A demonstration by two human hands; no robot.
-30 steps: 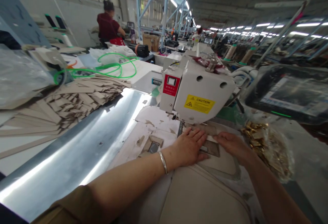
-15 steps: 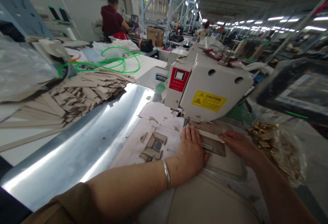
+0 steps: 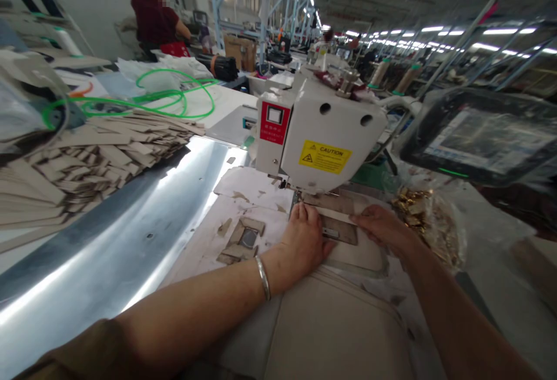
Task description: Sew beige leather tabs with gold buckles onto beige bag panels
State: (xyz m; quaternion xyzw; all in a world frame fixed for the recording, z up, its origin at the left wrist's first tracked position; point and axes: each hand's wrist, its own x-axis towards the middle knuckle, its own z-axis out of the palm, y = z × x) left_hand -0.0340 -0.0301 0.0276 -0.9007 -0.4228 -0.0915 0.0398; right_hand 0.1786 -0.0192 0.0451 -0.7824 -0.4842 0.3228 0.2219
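My left hand (image 3: 304, 241), with a silver bangle at its wrist, lies palm down below the head of a white sewing machine (image 3: 331, 130). Its fingers are stretched out over the left end of a narrow beige strip (image 3: 334, 213). The right end of that strip is pinched between thumb and fingers of my right hand (image 3: 380, 226). Beneath the strip is a beige panel (image 3: 369, 258) with a darker brown rectangular patch (image 3: 350, 235) and a small metal bar (image 3: 331, 232). Toward me spreads a larger beige piece (image 3: 335, 328). The fingertips of my left hand are close under the machine head.
Left, a shiny metal plate (image 3: 130, 229) borders a heap of beige strips (image 3: 108, 154). A green hose (image 3: 183, 98) coils behind. On the right are a bag of gold-coloured metal parts (image 3: 426, 212) and a control screen (image 3: 496, 136). A person (image 3: 156, 17) stands in the back.
The head view has turned right, so everything appears farther left. Both hands stay at nearly the same place by the machine, the right still on the strip.
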